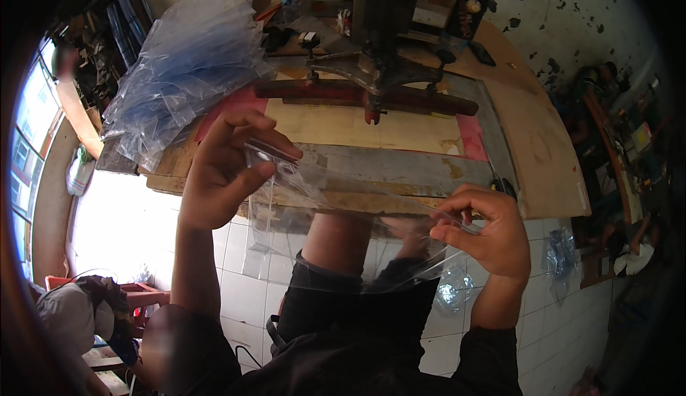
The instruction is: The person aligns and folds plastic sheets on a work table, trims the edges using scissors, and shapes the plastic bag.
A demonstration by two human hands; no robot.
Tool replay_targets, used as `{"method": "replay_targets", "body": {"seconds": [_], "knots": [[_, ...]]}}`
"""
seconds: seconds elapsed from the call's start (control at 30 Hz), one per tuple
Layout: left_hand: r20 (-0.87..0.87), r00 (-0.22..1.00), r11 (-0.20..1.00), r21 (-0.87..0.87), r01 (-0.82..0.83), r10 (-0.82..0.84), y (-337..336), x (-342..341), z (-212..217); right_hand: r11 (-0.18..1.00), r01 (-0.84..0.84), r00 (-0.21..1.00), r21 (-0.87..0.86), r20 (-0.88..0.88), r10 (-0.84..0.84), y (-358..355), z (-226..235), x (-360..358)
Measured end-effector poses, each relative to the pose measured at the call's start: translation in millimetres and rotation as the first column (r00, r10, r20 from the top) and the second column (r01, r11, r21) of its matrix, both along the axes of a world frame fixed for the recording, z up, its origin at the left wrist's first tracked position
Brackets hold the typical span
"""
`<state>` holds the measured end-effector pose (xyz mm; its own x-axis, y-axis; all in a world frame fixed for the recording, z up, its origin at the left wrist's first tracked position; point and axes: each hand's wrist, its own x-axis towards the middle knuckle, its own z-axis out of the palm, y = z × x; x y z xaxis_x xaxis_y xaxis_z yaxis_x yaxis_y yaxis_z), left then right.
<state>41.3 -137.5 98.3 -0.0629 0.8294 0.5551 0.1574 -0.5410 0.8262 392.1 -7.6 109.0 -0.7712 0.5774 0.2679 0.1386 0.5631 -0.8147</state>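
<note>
Left hand [221, 171] and right hand [486, 232] each pinch 1 edge of a clear plastic bag [336, 232], stretched flat just before the wooden workbench [543, 160], apparently for inspection; bag stack [186, 60] rests upon it.

The left hand [221, 174] is rising higher than the right, thumb pressing against curled fingers in a pinch. The right hand [486, 228] is pinching too, seemingly between thumb and forefinger, both forearms reaching upward.
</note>
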Motion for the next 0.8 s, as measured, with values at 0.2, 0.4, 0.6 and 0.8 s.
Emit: {"method": "replay_targets", "body": {"seconds": [0.2,0.4,0.6,0.8], "knots": [[-0.030,0.989,0.933,-0.329,-0.147,0.145,4.7,8.6,-9.8,0.997,0.054,0.997,-0.051,-0.046,-0.056,-2.7,-1.1,-4.0],[0.140,0.972,0.917,-0.379,-0.123,0.188,3.3,17.3,-8.0,0.995,0.073,0.996,-0.074,-0.042,-0.076,2.6,-7.1,-1.5],[0.103,0.967,0.940,-0.277,-0.198,0.234,4.2,24.4,-9.1,0.998,-0.037,0.999,0.042,0.003,0.037,10.0,-2.6,-5.3],[0.145,0.968,0.948,-0.277,-0.159,0.205,5.3,23.3,-10.5,0.987,0.025,0.999,-0.158,0.048,-0.017,13.8,-8.5,-8.8]]}}
